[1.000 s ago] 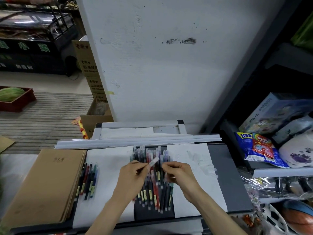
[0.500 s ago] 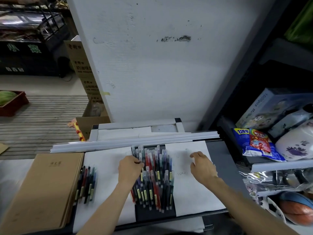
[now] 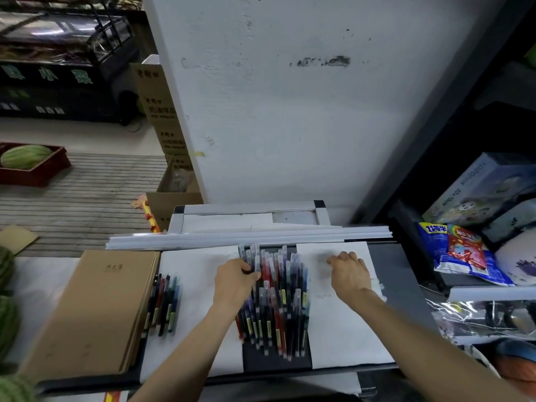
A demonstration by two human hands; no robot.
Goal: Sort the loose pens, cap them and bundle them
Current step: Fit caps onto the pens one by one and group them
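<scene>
A loose pile of capped gel pens, red, blue, black and green with clear caps [image 3: 278, 300], lies lengthwise on the dark grey counter [image 3: 403, 288]. It fills the bare strip between 2 white paper sheets. The left grip [image 3: 236, 281], a bare hand, sits at 10 o'clock of the pile. Its fingers are curled in tight against the outermost pens and its knuckles lie over the left white paper sheet [image 3: 194, 288]. The fingertips touch the pens, but I cannot tell whether they pinch one.

The right grip [image 3: 348, 274], also a bare hand, is at 2 o'clock of the pile and clear of it. It rests on the right white paper sheet [image 3: 342, 332] with its fingers bent down onto the paper. A small pale bit shows beside the wrist, so I cannot tell whether this grip holds anything.

At 9 o'clock, well apart from the pile, a small row of dark, red and green pens [image 3: 164, 304] lies just beside a stack of brown kraft notebooks [image 3: 95, 309]. At 12 o'clock, a stack of long white strips [image 3: 246, 237] runs across just beyond the pen tips.
</scene>
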